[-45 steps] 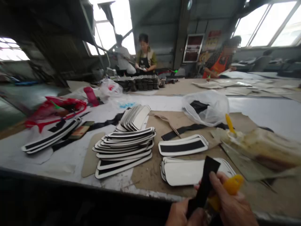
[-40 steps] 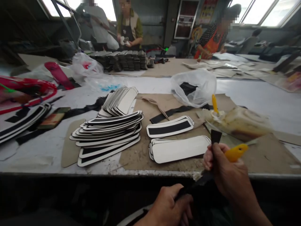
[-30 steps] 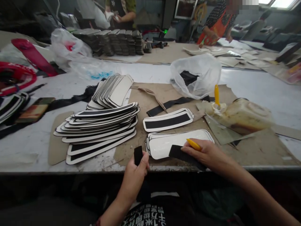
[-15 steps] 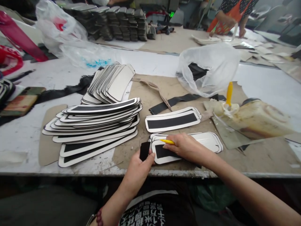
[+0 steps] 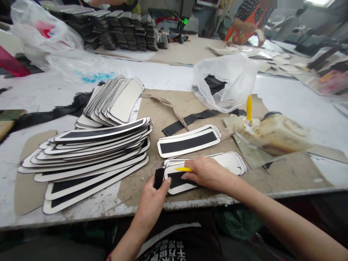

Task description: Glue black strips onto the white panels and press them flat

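Note:
My left hand is closed on a black strip at the left end of a white panel, its thumb on the panel's edge. A black band lies along the middle of this panel, partly under my right hand. A thin yellow stick is held in my right hand, pointing left, while the fingers rest on the band. More white panels lie beneath and to the right. Just behind is a small stack of panels with a black band on top.
Overlapping banded panels fan out at left, with plain white panels behind. At right stands a cloudy glue container with an upright yellow handle. A plastic bag sits behind. Across the table a person in an orange apron works.
The view has turned, so the things on the table appear farther left. Both my hands keep their hold at the same panel, the right one moving only slightly. The person across has moved their hands.

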`<state>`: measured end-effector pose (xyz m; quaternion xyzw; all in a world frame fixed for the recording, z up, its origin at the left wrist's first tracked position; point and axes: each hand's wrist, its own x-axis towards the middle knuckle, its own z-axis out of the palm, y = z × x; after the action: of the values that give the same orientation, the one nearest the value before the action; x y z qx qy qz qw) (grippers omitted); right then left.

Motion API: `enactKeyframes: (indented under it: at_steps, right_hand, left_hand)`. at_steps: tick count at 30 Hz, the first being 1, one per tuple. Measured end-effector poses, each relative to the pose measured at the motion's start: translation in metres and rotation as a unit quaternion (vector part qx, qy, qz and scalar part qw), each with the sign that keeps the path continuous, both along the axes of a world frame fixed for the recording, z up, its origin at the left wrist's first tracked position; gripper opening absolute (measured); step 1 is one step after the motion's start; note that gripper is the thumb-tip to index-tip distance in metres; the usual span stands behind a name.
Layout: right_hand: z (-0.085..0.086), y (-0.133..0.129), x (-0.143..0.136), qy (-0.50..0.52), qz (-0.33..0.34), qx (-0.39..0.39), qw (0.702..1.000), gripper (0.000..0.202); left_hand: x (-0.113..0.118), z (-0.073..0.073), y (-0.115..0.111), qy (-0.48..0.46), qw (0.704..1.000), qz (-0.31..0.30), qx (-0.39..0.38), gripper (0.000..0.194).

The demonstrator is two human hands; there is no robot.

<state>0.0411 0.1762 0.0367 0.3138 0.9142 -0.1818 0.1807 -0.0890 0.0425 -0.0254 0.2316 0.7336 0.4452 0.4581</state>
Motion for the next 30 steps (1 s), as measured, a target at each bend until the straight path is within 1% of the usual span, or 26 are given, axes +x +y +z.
enactKeyframes:
  at_steps: [2,4,6,8,9,11,13,18,21,25,30]
  right_hand:
    - [0.004,0.007,0.026,0.005,-0.025,-0.018,1.000,0.024]
    - [0.008,0.015,0.058,0.010,-0.072,-0.028,0.997,0.024]
    - [0.009,0.023,0.086,0.019,-0.119,-0.021,0.993,0.023]
    - [0.007,0.027,0.105,0.028,-0.148,-0.008,0.989,0.023]
    - [0.005,0.028,0.110,0.028,-0.159,0.001,0.987,0.023]
    - [-0.001,0.029,0.111,0.020,-0.178,0.026,0.984,0.022]
    - [-0.005,0.029,0.106,-0.004,-0.198,0.050,0.979,0.023]
    - [-0.006,0.028,0.092,-0.070,-0.242,0.080,0.964,0.027]
    - [-0.006,0.030,0.089,-0.081,-0.241,0.095,0.963,0.027]
    - [-0.008,0.033,0.088,-0.088,-0.240,0.093,0.962,0.029]
    - [-0.008,0.036,0.086,-0.090,-0.240,0.083,0.963,0.028]
  left_hand:
    - [-0.001,-0.001,-0.002,-0.011,1.000,-0.001,-0.007,0.036]
    - [-0.002,-0.001,-0.004,-0.018,1.000,-0.002,-0.011,0.039]
    - [-0.003,0.001,-0.006,-0.016,1.000,0.000,-0.018,0.042]
    - [-0.003,0.003,-0.007,-0.003,1.000,0.004,-0.025,0.044]
    - [-0.002,0.004,-0.007,0.003,1.000,0.008,-0.028,0.044]
    - [0.000,0.006,-0.006,0.006,0.999,0.009,-0.037,0.045]
    - [0.001,0.006,-0.006,-0.003,0.998,0.017,-0.054,0.045]
    - [0.004,0.006,-0.003,-0.017,0.995,0.050,-0.090,0.045]
    - [0.004,0.007,-0.002,-0.021,0.993,0.055,-0.098,0.044]
    - [0.003,0.008,-0.001,-0.023,0.992,0.050,-0.113,0.043]
    - [0.001,0.003,-0.003,-0.025,0.991,0.045,-0.120,0.045]
